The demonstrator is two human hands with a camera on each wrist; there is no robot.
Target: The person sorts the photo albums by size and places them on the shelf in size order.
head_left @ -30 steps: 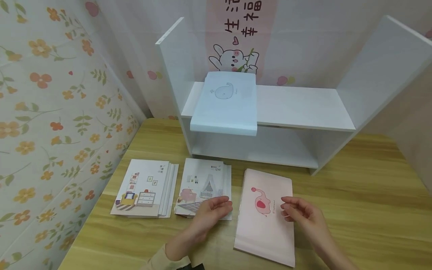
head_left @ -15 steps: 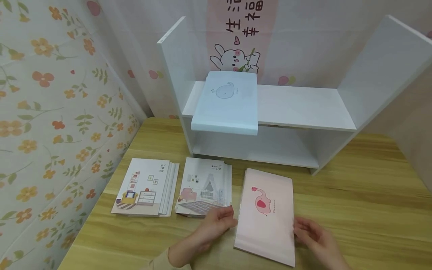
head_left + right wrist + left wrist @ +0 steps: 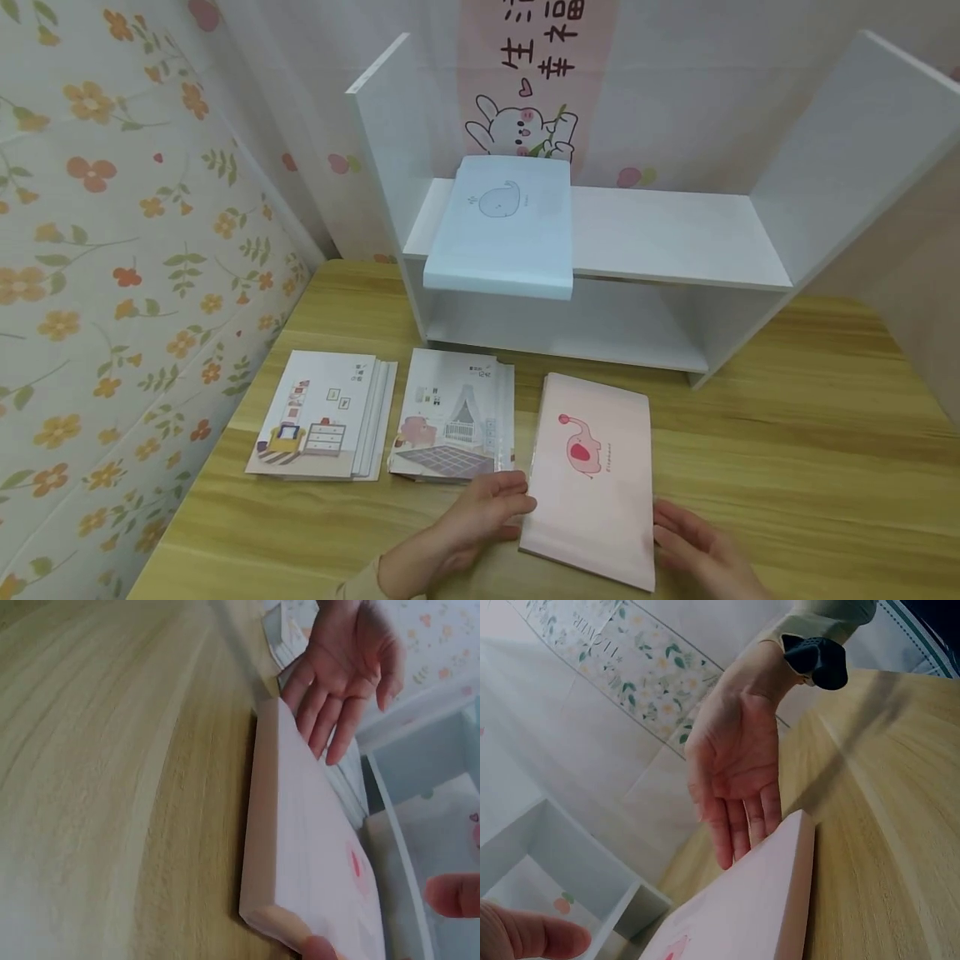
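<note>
A thick pink notebook (image 3: 592,500) with an elephant on its cover lies flat on the table. My left hand (image 3: 476,521) is at its left long edge, fingers extended, thumb near the cover. At the opposite edge is my right hand (image 3: 701,546), its fingertips at the notebook's side. In the left wrist view the right hand (image 3: 739,761) shows straight fingers and an exposed palm. The right wrist view likewise shows the left hand (image 3: 341,682) with straight fingers beside the notebook (image 3: 307,832). Neither hand grips it; exact fingertip contact is hard to tell.
Two stacks of illustrated books, a left stack (image 3: 315,425) and a middle stack (image 3: 450,425), lie left of the notebook. Behind stands a white shelf (image 3: 675,237). A light-blue whale notebook (image 3: 502,233) lies on its upper board, overhanging the front.
My right hand has moved from over the pink notebook's right side down to its right edge. My left hand has shifted toward me and slightly right, to the left edge. The notebook stays put.
</note>
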